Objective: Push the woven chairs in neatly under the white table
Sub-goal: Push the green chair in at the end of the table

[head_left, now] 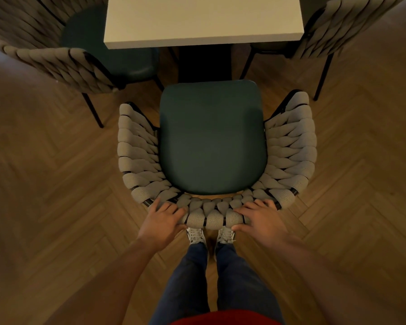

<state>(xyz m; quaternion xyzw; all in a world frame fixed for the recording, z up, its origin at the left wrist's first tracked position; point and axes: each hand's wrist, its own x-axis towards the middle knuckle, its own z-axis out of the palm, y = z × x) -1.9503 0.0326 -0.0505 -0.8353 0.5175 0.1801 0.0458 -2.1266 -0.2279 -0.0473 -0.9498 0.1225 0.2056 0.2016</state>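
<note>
A: From the head camera, what stood nearest the white table (203, 18)?

B: The middle woven chair (215, 146) sat pulled out from the table's near edge, its dark green seat (211, 137) wholly clear of the tabletop. The seat's front edge lay just short of that near edge, in line with the table's dark base (204, 64).

A: And the hands?

B: Both were on the top of that chair's curved back, on the side farthest from the table. The left hand (161, 222) gripped the rim left of centre, fingers curled over the woven straps and thumb underneath. The right hand (261, 219) held the rim right of centre the same way, fingers wrapped over the top and thumb below.

A: Were other chairs around the table?

B: Yes. The left woven chair (49, 48) stood at the table's left side, its green seat partly tucked beneath the tabletop. The right woven chair (338, 26) stood at the table's right side, mostly its woven back showing; how far its seat went under I could not tell.

A: What lay farther from the table?

B: The person's white shoes (196, 235) stood just behind the middle chair's back, on a herringbone wooden floor (56, 184), with blue jeans (234, 277) above them.
</note>
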